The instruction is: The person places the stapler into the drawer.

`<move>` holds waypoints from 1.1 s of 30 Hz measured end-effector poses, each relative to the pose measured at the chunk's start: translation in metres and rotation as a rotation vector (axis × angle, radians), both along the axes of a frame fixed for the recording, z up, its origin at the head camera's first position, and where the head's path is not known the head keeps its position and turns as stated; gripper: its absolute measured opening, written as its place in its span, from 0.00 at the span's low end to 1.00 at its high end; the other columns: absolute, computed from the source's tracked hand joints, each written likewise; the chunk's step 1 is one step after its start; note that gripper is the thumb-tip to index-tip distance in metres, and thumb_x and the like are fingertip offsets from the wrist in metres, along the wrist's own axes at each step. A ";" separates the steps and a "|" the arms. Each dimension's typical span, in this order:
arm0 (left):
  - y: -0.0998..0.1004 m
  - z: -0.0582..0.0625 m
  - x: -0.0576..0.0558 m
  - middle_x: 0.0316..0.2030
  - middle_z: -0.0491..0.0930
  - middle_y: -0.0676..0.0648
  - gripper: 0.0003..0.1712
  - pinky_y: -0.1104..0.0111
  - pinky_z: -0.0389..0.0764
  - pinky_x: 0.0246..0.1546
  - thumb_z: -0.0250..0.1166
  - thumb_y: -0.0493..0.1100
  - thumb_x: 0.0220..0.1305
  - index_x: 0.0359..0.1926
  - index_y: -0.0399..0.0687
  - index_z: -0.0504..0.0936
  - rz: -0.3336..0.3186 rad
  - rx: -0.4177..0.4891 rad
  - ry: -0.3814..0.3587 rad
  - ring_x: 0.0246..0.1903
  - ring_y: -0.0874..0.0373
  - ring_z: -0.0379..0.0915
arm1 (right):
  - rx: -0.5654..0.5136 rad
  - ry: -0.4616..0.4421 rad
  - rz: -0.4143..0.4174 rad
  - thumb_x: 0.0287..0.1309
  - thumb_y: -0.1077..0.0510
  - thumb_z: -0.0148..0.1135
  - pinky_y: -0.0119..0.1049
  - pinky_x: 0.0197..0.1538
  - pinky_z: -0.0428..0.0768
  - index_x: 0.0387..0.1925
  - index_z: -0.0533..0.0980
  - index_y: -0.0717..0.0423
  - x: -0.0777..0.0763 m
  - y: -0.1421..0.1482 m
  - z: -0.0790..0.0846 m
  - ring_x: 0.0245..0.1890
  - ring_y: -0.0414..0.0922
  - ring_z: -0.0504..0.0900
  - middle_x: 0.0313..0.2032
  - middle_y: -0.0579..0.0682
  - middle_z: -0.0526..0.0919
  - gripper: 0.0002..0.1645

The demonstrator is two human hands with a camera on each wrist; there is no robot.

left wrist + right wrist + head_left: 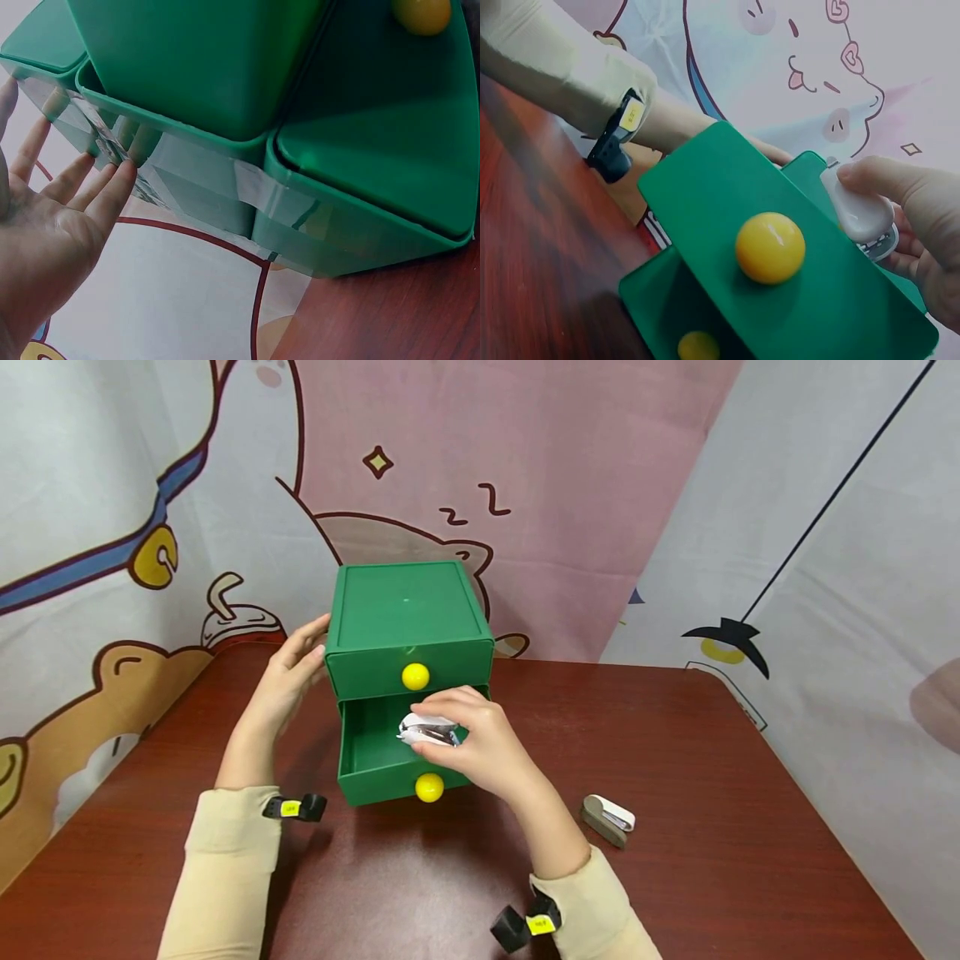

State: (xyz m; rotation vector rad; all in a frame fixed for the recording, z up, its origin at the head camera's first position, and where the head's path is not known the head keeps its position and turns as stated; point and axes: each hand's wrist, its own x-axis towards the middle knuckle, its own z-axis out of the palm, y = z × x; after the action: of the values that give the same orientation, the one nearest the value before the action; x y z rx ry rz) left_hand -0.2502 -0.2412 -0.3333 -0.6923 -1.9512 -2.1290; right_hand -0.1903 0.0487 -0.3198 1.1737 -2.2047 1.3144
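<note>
A green two-drawer box (pixel 408 610) stands on the table, its lower drawer (pixel 367 747) pulled out and its upper one closed. My right hand (pixel 480 735) pinches a small white stapler (pixel 427 729) between thumb and fingers, over the pulled-out drawer. In the right wrist view, the stapler (pixel 859 210) shows its smooth white top beside the green drawer front (pixel 780 247). With fingers extended, my left hand (pixel 281 681) rests its fingertips on the box's left side, as the left wrist view of the hand (pixel 64 210) also shows.
A second stapler (pixel 609 820), olive and white, lies on the brown table (pixel 712 777) to the right of my right forearm. Round yellow knobs (pixel 416 677) stick out from both drawer fronts. Behind the table hangs a cartoon-printed cloth (pixel 570 485).
</note>
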 end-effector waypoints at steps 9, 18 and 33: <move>0.001 -0.001 -0.001 0.62 0.65 0.47 0.27 0.69 0.70 0.54 0.49 0.42 0.75 0.72 0.46 0.61 -0.004 0.017 0.008 0.59 0.56 0.63 | 0.096 -0.027 -0.043 0.47 0.59 0.76 0.30 0.46 0.75 0.47 0.83 0.59 -0.001 -0.011 0.000 0.48 0.40 0.74 0.45 0.48 0.82 0.23; 0.001 -0.001 -0.001 0.63 0.64 0.44 0.27 0.69 0.71 0.53 0.49 0.41 0.75 0.72 0.46 0.61 -0.002 0.015 0.019 0.59 0.56 0.64 | 0.178 -0.134 -0.058 0.47 0.58 0.76 0.29 0.48 0.75 0.48 0.83 0.57 -0.004 -0.014 0.001 0.49 0.42 0.75 0.46 0.47 0.83 0.23; 0.002 0.000 0.001 0.61 0.66 0.49 0.27 0.69 0.71 0.53 0.50 0.42 0.74 0.72 0.46 0.61 -0.009 0.020 0.015 0.58 0.57 0.65 | 0.321 -0.335 -0.045 0.48 0.56 0.75 0.31 0.48 0.76 0.49 0.83 0.56 -0.012 -0.018 0.008 0.46 0.39 0.78 0.44 0.45 0.84 0.23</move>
State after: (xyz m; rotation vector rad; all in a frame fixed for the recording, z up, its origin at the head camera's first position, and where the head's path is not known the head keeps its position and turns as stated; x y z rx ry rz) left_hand -0.2495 -0.2393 -0.3335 -0.7134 -1.9195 -2.1396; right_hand -0.2028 0.0303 -0.3119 1.0605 -2.7482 1.2457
